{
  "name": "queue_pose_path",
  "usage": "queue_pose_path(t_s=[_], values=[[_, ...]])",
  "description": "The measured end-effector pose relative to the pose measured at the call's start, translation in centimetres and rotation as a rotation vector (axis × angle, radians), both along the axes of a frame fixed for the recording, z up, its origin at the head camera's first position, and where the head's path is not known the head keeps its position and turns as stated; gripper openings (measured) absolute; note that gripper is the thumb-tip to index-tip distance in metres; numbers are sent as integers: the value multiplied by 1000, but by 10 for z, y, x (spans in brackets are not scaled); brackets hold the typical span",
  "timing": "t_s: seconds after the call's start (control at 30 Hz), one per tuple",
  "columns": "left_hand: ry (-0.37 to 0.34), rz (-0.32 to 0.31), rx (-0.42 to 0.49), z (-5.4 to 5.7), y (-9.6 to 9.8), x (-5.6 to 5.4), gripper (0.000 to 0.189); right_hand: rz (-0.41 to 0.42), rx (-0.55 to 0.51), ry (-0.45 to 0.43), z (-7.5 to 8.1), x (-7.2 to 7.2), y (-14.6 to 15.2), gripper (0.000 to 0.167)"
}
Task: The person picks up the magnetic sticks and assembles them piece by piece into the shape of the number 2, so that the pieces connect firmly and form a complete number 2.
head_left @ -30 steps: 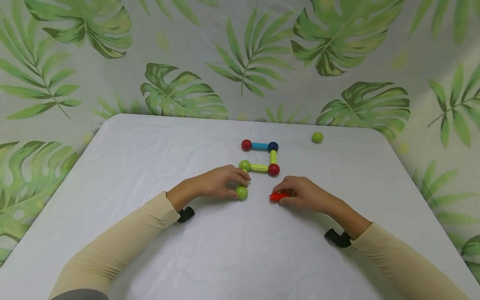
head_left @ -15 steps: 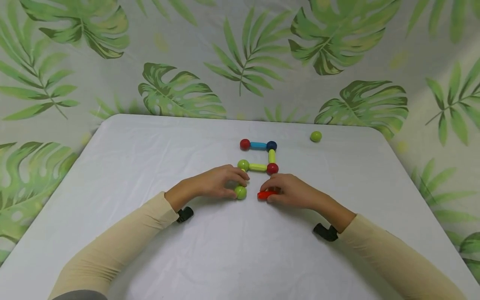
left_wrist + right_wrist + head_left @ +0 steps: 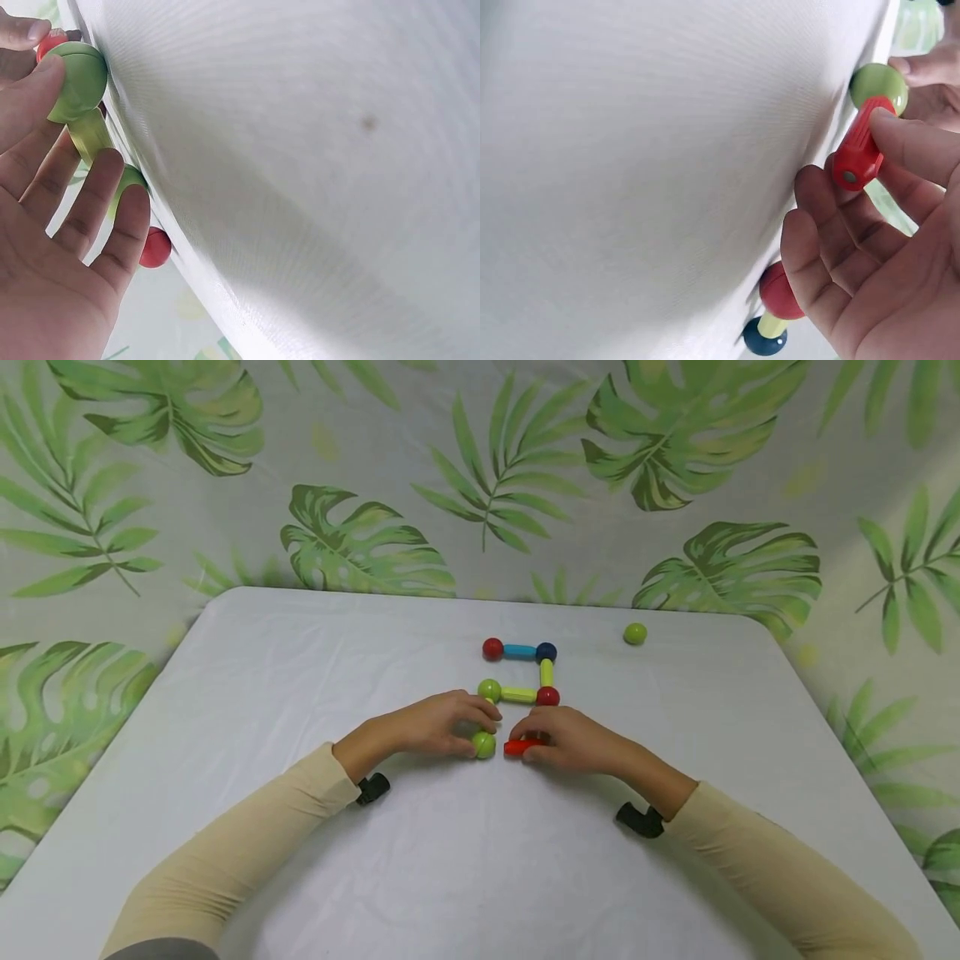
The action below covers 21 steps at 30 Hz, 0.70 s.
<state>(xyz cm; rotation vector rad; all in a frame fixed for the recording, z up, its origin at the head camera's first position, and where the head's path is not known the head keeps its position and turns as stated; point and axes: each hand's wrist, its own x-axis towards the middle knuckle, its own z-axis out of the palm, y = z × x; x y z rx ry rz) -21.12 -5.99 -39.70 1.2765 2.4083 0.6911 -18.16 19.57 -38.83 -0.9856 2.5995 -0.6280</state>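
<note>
My left hand (image 3: pixel 438 724) steadies the near green ball (image 3: pixel 483 745) of a chain of magnetic balls and rods. Its thumb lies against the ball, and its fingers reach past a yellow-green rod (image 3: pixel 91 137) that joins this ball to a second green ball (image 3: pixel 489 690). Between thumb and fingers, my right hand (image 3: pixel 573 739) pinches a red magnetic rod (image 3: pixel 859 146). The rod points left at the near green ball, a small gap apart in the head view. A metal dot (image 3: pixel 849 177) shows on its other end.
From the second green ball, the chain runs along a yellow rod (image 3: pixel 519 695) to a red ball (image 3: pixel 548 696), then to a dark blue ball (image 3: pixel 546 652) and another red ball (image 3: pixel 492 649). A loose green ball (image 3: pixel 635 633) lies at the back right of the white table (image 3: pixel 465 860).
My right hand has slid left across the table with the red rod, bringing it close to the near green ball. My left hand and the chain have stayed in place.
</note>
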Motion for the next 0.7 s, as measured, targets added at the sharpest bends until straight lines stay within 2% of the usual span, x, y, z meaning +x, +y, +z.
queue_pose_path(t_s=[0.4, 0.7], values=[[11, -1, -13, 0, 0, 0, 34, -18, 19, -15, 1, -3, -13, 25], [12, -6, -11, 2, 0, 1, 35, -13, -15, -17, -1, -3, -13, 23]])
